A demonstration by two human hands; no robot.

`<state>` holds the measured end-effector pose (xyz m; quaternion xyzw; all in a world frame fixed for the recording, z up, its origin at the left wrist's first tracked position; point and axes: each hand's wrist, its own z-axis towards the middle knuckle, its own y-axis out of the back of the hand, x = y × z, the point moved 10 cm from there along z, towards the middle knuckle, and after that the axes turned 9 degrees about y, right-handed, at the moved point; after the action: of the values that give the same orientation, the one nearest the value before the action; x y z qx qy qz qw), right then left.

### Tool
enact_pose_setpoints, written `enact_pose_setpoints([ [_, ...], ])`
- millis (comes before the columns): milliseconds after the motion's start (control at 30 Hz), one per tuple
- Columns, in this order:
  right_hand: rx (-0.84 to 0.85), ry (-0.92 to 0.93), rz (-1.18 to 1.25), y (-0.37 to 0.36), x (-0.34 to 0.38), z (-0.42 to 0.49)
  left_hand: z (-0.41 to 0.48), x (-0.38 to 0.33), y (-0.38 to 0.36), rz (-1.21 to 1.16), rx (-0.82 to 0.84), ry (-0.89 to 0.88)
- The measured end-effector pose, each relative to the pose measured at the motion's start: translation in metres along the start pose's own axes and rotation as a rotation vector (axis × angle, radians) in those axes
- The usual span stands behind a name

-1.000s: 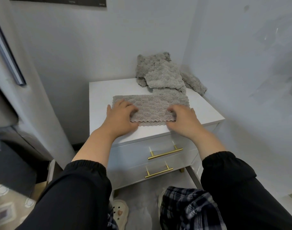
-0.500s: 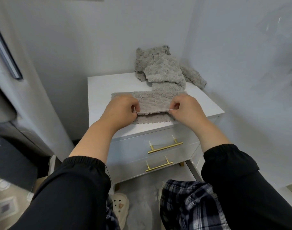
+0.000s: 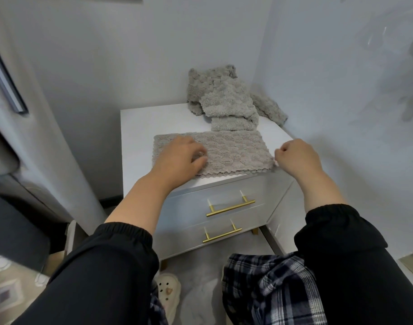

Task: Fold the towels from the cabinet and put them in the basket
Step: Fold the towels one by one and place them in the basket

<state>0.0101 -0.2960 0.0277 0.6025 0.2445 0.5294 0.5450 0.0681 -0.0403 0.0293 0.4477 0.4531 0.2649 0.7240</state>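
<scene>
Left hand (image 3: 179, 158) rests bent-fingered on the towel (image 3: 233, 151); right hand (image 3: 297, 158) is curled, pinching its right edge.
Half a second ago both hands pinched the lifted near edge mid-towel; now it lies flat, folded, at the cabinet's (image 3: 139, 127) front, hands apart.

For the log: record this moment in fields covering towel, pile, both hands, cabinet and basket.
Gray towel: folded strip, flat along the cabinet top's front
Towel pile: unfolded, heaped in the back corner
Left hand: palm down on the towel's left end
Right hand: pinching its right end
Cabinet: white, both drawers closed
Basket: not in view
</scene>
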Motion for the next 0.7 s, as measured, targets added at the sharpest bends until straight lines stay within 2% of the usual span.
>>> enact_pose_setpoints([
  [67,0.149,-0.106,-0.024,-0.014,-0.017,-0.002,-0.001,-0.005,-0.023,0.083,0.124,-0.045],
  [133,0.325,-0.192,0.085,-0.035,-0.020,-0.010,-0.006,-0.005,-0.047,0.234,0.234,-0.051],
  [200,0.420,-0.250,0.234,-0.049,-0.017,-0.018,-0.010,-0.002,-0.063,0.347,0.298,-0.055],
  [333,0.347,-0.289,0.457,-0.044,-0.017,-0.020,-0.011,-0.007,-0.063,0.399,0.272,-0.084],
  [433,0.188,-0.266,0.699,-0.035,-0.010,-0.011,-0.012,-0.018,-0.052,0.397,0.234,-0.104],
  [533,-0.007,-0.235,0.941,-0.025,-0.005,-0.002,-0.009,-0.033,-0.036,0.221,0.209,-0.092],
  [600,-0.037,-0.227,1.136,-0.026,0.004,0.000,-0.010,-0.039,-0.023,-0.097,0.172,-0.038],
  [633,-0.041,-0.224,1.242,-0.026,0.009,-0.001,-0.012,-0.038,-0.016,-0.242,0.118,-0.009],
  [700,-0.035,-0.201,1.413,-0.020,0.022,-0.004,-0.012,-0.033,0.001,-0.344,-0.073,0.036],
])
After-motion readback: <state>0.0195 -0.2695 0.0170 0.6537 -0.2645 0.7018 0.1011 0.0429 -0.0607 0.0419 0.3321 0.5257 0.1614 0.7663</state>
